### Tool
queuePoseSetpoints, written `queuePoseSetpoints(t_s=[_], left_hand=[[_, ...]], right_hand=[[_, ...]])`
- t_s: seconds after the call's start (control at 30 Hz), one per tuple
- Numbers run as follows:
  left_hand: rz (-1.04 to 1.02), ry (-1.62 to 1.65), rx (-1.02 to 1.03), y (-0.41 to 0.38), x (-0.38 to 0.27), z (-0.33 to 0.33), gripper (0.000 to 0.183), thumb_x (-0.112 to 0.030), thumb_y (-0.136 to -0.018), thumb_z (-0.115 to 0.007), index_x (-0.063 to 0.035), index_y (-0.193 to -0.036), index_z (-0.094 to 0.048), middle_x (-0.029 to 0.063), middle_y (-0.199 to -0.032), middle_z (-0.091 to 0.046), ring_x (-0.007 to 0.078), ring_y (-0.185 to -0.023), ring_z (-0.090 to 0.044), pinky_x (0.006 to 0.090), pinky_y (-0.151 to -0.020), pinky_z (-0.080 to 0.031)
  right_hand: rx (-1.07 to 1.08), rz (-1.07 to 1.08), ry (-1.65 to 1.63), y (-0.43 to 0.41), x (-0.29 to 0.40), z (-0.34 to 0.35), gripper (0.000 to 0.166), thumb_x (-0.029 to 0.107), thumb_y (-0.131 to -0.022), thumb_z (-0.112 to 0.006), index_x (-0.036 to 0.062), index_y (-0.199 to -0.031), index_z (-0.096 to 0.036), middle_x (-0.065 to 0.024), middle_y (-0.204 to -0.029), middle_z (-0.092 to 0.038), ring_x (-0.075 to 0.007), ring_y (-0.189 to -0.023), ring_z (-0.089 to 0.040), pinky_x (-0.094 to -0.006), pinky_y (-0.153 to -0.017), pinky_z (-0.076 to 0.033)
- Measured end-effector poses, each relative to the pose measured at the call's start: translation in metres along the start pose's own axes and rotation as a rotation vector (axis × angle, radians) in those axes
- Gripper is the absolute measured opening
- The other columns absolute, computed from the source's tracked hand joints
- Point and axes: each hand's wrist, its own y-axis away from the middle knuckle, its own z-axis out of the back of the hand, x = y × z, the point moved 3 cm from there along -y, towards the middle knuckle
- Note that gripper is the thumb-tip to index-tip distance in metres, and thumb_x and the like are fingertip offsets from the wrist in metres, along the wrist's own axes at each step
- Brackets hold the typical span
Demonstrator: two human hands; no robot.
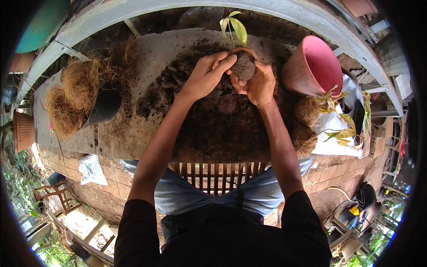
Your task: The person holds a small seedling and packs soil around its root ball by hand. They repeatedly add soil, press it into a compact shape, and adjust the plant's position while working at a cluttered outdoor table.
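Both my hands cup a round ball of dark soil [243, 66] at the far side of the table. My left hand [211, 70] presses on its left side with the thumb. My right hand [262, 81] wraps it from the right and below. Just beyond my fingers rises a seedling [235, 29] with a few yellow-green leaves; its stem base is hidden behind the hands. Beneath them, loose dark soil [213, 133] with fine roots is spread over the tabletop.
To the right, a pink pot [312, 68] lies tilted near fibre-wrapped plant balls [306, 111] and a white sack [337, 133]. At left, brown coconut fibre [75, 93] spills by a black pot [106, 105]. A metal frame [206, 6] arches behind the table. A person [368, 210] is at lower right.
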Motion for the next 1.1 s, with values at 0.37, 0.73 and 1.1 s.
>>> queuePoseSetpoints(t_s=[0.37,0.73,1.1], left_hand=[[0.011,0.022,0.030,0.008,-0.013,-0.006,0.053,-0.029,-0.097,-0.061,0.0057,-0.136,-0.049,0.0038,-0.095,-0.065,0.0065,-0.090,-0.057,0.0241,-0.077,-0.047],[-0.141,-0.015,0.046,0.011,-0.020,-0.006,0.044,-0.022,-0.091,-0.069,0.0030,-0.125,-0.055,0.0090,-0.110,-0.061,0.0152,-0.103,-0.059,0.0325,-0.090,-0.050],[-0.225,-0.084,-0.065,0.004,-0.015,-0.009,0.041,-0.024,-0.087,-0.074,0.0015,-0.115,-0.059,0.0118,-0.104,-0.064,0.0168,-0.090,-0.065,0.0330,-0.077,-0.054]], right_hand=[[0.033,-0.033,-0.121,-0.002,0.001,0.002,0.054,0.043,-0.093,-0.040,0.0040,-0.129,-0.048,-0.0069,-0.066,-0.050,-0.0156,-0.048,-0.040,-0.0283,-0.043,-0.022],[0.049,-0.109,-0.151,0.004,0.001,0.011,0.046,0.039,-0.099,-0.040,0.0051,-0.129,-0.051,-0.0077,-0.084,-0.059,-0.0171,-0.052,-0.046,-0.0273,-0.042,-0.024],[0.064,-0.076,-0.027,0.002,-0.004,0.007,0.051,0.050,-0.098,-0.043,0.0076,-0.125,-0.049,-0.0075,-0.072,-0.056,-0.0123,-0.043,-0.040,-0.0251,-0.038,-0.026]])
